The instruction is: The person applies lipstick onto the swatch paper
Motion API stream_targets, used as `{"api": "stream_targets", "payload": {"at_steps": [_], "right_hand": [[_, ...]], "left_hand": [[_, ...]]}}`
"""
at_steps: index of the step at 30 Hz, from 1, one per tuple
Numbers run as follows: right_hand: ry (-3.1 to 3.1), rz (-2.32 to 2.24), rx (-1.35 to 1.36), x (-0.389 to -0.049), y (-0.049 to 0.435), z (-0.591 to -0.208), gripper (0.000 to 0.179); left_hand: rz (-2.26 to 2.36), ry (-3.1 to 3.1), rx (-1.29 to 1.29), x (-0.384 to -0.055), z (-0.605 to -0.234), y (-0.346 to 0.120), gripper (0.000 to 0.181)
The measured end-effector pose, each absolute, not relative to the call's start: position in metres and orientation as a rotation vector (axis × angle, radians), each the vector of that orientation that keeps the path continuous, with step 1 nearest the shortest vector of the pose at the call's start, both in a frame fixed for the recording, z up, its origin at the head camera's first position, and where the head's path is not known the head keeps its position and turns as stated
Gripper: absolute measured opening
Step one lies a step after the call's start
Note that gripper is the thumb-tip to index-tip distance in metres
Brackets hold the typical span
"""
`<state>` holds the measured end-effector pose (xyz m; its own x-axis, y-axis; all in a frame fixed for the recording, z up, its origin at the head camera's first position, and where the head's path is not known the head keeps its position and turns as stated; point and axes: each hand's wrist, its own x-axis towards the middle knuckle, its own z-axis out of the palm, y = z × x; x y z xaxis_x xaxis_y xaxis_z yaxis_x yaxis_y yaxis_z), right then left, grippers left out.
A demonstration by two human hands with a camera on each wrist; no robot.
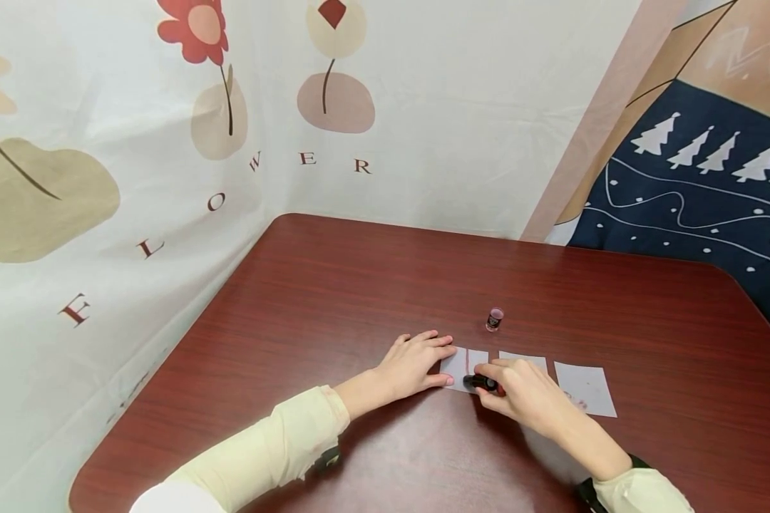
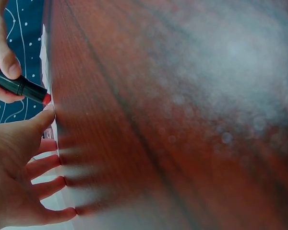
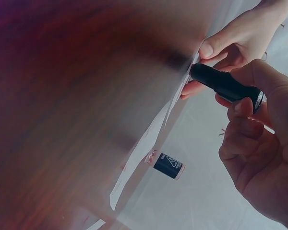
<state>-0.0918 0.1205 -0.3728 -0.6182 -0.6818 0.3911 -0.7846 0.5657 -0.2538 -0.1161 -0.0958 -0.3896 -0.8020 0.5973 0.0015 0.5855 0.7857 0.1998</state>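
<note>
My left hand lies with spread fingers on the left side of a white paper piece, its fingertips touching the paper and table. A reddish vertical line runs down this paper. My right hand pinches a black lipstick tube between thumb and fingers, tilted over the same paper. In the left wrist view the lipstick's red tip is at the paper's surface, close to my left thumb. The right wrist view shows the black tube in my fingers, its tip hidden there.
A small clear pinkish cap or container with a black label stands behind the papers. To the right lie a second white paper, partly covered by my right hand, and a third with reddish marks. The brown table meets a printed cloth wall.
</note>
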Motion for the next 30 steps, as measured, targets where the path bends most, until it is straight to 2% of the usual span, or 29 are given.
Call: {"api": "stream_targets", "payload": {"at_steps": [30], "right_hand": [[-2.553,0.632,1.208,-0.0886,0.1205,-0.3737,0.015]], "left_hand": [[0.303,2.908,0.954,-0.1158,-0.3916,-0.0965,0.053]]}}
